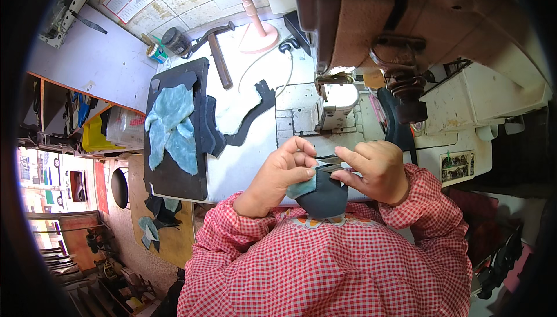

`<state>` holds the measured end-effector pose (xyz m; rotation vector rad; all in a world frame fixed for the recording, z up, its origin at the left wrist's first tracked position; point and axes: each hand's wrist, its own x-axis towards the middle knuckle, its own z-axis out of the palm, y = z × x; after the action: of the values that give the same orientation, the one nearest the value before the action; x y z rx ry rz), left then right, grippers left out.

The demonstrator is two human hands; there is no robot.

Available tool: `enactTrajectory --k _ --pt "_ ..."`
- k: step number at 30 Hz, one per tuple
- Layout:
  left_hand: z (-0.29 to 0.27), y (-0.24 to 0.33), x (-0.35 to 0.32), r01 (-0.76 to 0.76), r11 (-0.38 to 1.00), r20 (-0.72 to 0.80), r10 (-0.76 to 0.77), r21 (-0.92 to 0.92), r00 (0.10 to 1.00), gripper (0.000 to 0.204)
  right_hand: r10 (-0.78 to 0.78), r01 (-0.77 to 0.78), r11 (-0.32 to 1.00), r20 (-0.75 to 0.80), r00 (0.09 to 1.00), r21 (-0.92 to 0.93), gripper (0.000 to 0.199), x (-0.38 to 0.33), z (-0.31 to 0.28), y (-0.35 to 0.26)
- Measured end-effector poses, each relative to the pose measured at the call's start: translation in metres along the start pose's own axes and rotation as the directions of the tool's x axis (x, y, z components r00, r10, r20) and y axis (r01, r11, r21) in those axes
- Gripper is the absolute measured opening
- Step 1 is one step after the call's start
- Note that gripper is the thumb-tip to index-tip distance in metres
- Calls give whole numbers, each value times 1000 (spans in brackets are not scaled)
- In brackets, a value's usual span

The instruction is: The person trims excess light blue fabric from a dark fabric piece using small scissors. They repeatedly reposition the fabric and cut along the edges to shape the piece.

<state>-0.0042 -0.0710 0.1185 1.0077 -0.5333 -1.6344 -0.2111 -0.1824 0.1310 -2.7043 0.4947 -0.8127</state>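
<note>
The left hand pinches a dark cloth piece with light blue lining. The right hand grips small scissors right at it, above the counter.

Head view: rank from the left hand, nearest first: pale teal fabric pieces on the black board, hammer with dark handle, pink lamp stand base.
From the left hand:
1. Pale teal fabric pieces on the black board, to the hand's left.
2. Hammer with dark handle, beyond the board's top right corner.
3. Pink lamp stand base, at the table's far edge.
</note>
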Motion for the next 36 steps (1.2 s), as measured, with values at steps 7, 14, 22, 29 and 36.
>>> enactTrajectory --k 7,14,22,29,36 --pt "-1 1 -3 19 999 6 -20 39 1000 30 -4 4 1000 -7 1000 -19 38 1 1 -3" --pt "-3 -1 -2 33 998 19 -32 -60 999 32 67 -67 997 0 998 45 38 1 5 -9" --pt "-3 -7 -1 -1 988 28 5 -157 1000 35 395 -595 9 544 740 804 29 -17 40 -7" --pt "-5 -10 -1 -11 974 10 14 -228 1000 33 430 -349 690 29 902 634 30 -18 39 -15" --pt "-4 -10 -1 5 968 -3 -6 -253 1000 33 223 -215 950 -8 975 226 34 -7 14 -14"
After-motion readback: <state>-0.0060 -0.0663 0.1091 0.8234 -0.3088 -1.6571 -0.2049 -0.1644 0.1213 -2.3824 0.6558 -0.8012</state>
